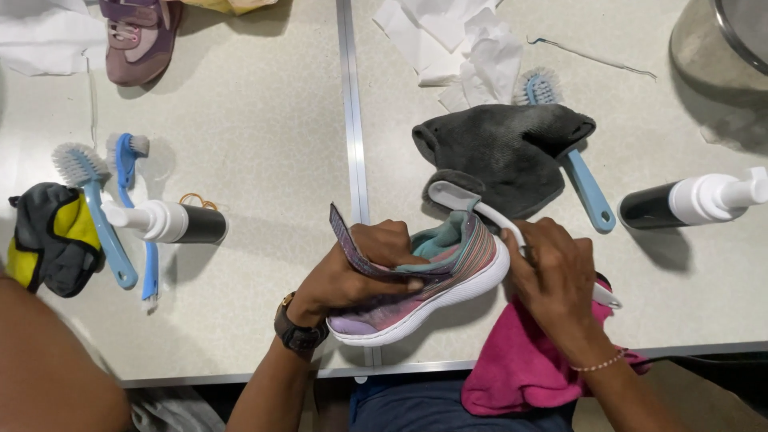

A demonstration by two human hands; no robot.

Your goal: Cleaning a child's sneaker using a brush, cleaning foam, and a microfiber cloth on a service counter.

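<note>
Two hands work at the near edge of the pale grey bench [264, 120], where bare surface lies open left of the seam. The left hand [360, 276] grips a striped knit sneaker with a white sole [436, 292] by its tongue. The right hand [556, 284], touching the sneaker's heel, clasps a white-handled brush [480, 210] over a pink cloth [520, 368].

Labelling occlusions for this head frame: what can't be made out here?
- Inside of the striped shoe: hidden by its tongue and the left hand.
- White brush: its bristles are out of sight, and its handle passes under the right hand.
- Blue brush: its middle is covered by the grey cloth.
- Metal container: cut off by the top-right edge.
- Purple shoe: cut off by the top edge.
</note>
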